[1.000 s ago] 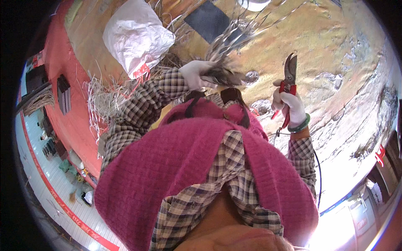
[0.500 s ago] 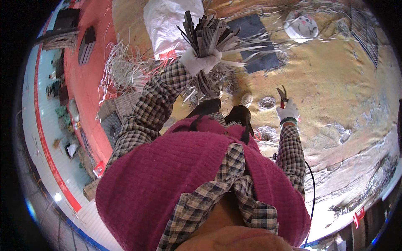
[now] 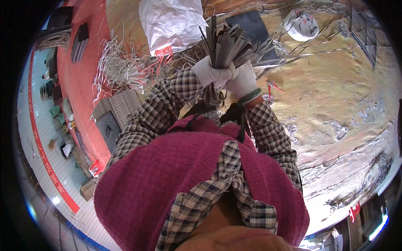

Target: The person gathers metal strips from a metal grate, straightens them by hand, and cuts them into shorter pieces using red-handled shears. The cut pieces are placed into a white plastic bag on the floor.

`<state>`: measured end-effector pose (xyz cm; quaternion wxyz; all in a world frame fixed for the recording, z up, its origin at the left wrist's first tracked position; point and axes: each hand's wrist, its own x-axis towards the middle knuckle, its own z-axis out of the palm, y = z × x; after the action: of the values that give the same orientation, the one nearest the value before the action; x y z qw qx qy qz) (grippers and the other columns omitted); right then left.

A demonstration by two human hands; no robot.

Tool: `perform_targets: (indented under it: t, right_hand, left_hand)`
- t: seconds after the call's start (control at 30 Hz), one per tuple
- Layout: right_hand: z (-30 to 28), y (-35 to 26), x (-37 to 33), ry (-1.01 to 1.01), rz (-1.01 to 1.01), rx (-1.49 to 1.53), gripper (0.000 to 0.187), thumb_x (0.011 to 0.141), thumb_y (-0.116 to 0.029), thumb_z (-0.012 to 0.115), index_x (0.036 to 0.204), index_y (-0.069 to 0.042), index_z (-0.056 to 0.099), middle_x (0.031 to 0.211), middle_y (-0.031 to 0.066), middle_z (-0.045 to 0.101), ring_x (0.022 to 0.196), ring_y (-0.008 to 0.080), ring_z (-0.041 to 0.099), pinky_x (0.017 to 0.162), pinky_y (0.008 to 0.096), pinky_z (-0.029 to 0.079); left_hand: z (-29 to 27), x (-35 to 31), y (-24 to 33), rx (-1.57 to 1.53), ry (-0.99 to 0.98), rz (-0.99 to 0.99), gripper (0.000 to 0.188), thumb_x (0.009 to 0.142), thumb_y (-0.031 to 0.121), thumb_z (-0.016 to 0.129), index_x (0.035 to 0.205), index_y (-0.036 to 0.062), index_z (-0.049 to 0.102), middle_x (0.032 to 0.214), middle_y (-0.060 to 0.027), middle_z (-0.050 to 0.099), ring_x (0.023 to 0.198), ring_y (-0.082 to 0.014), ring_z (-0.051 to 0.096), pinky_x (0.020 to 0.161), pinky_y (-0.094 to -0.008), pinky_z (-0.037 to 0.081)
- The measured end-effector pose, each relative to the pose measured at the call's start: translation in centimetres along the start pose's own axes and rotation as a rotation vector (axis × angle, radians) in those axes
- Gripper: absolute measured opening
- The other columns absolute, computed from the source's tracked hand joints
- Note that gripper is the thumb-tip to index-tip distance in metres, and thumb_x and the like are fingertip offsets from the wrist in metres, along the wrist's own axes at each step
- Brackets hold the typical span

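Note:
My left hand, in a white glove, is closed round a bundle of flat grey and dark strips. The strips fan out above the fist, and their lower ends hang below it. Pressed against the left one at the bundle's right side, my gloved right hand grips the strips too, its fingertips partly hidden. A green bangle circles that wrist. Red-handled pruning shears lie on the floor just right of my right hand.
A white sack lies beyond my left hand. Left of it are a heap of pale strips and woven mats. A dark flat sheet and a white round tub are at the far right, with long loose strips trailing between.
My right hand has let go of the pruning shears, leaving them on the floor, and moved left and up to the bundle. My left hand with the bundle has shifted slightly right.

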<state>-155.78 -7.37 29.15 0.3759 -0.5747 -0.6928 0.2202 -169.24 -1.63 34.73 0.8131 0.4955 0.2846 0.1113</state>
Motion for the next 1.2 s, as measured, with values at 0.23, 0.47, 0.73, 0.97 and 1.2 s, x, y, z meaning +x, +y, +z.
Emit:
perform_targets:
  t: [0.23,0.47,0.73,0.97,1.2]
  right_hand:
    - [-2.9,0.2,-3.6,0.589,0.801,0.792,0.015,0.089,-0.019,0.055,0.084,-0.008,0.065,0.058,-0.0064,0.047,0.048,0.0056,0.041,0.046,0.0229,0.036]
    - [-4.7,-3.9,-3.6,0.767,0.120,1.075,0.026,0.095,-0.031,0.046,0.085,-0.013,0.061,0.049,-0.0042,0.029,0.043,0.0072,0.031,0.049,0.0257,0.041]
    - [-3.6,-9.0,-10.1,0.867,0.115,1.356,0.023,0.096,-0.032,0.042,0.096,-0.013,0.055,0.048,-0.0045,0.028,0.041,0.0104,0.029,0.061,0.0317,0.043]
    - [-4.0,-10.6,-19.3,0.888,0.199,1.620,0.022,0.096,-0.029,0.042,0.106,-0.015,0.056,0.047,-0.0070,0.021,0.039,0.0075,0.020,0.050,0.0268,0.030]
    - [-5.2,-9.6,-25.7,1.356,0.395,1.862,0.020,0.096,-0.025,0.042,0.100,-0.011,0.055,0.055,-0.0074,0.018,0.046,0.0063,0.021,0.056,0.0265,0.035]
  left_hand:
    - [-1.6,0.0,-1.3,-0.174,0.383,-0.029,0.033,0.090,0.030,0.055,0.095,-0.0019,0.060,0.063,-0.0037,0.056,0.045,-0.0084,0.039,0.045,-0.0231,0.036]
    - [3.0,1.4,-6.1,-0.534,0.045,-0.531,0.045,0.095,0.039,0.041,0.111,-0.0006,0.053,0.062,0.0010,0.052,0.043,-0.0057,0.027,0.043,-0.0196,0.026]
    - [6.5,3.3,-7.1,-0.801,-0.442,-0.449,0.036,0.087,0.035,0.058,0.104,0.0035,0.057,0.083,-0.0096,0.064,0.041,-0.0051,0.035,0.040,-0.0199,0.031]
    - [11.1,7.1,-4.4,-0.442,-0.699,-0.335,0.068,0.078,0.034,0.069,0.131,0.0017,0.040,0.088,-0.0073,0.057,0.047,-0.0034,0.044,0.042,-0.0172,0.040]
    - [14.3,5.9,-2.0,0.149,-0.483,-0.279,0.043,0.073,0.016,0.073,0.110,0.0029,0.055,0.074,-0.0005,0.057,0.058,-0.0054,0.047,0.051,-0.0211,0.035]
